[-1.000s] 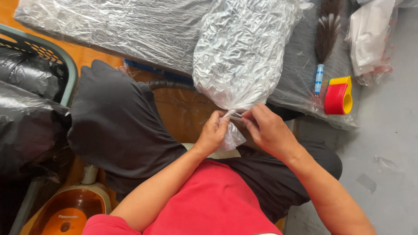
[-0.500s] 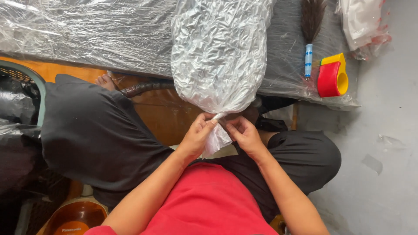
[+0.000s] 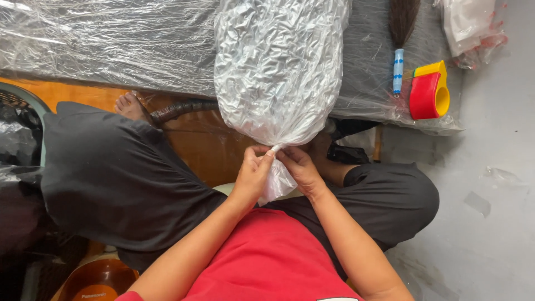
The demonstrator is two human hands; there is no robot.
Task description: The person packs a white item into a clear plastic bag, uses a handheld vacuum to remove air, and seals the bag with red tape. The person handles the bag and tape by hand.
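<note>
- left hand (image 3: 252, 174) and right hand (image 3: 301, 167) both pinch the gathered neck (image 3: 277, 149) of the clear bag (image 3: 278, 67); fingertips pressed together on the twisted plastic, hands almost touching.
- bag is stuffed full, crinkled, lying lengthwise on the low worktop (image 3: 368, 67), neck end hanging over the near edge above the lap. loose tail (image 3: 276, 184) of plastic hangs below the hands.
- vs a second ago: the hands sit in much the same grip on the neck, but the view has swung down and left, so bag and hands sit more central now. neck looks more tightly bunched, tail shorter; reads as the closure being cinched, not yet tied off.
- worktop is covered in plastic sheet. on it right of the bag: a brush (image 3: 401, 39) with blue-white handle, a red-yellow tape dispenser (image 3: 428, 92), another small bag (image 3: 465, 22) at the corner.
- person sits cross-legged, black trousers, red shirt; bare foot (image 3: 129, 106) by the worktop edge. dark bags in a basket (image 3: 22, 103) at left.
</note>
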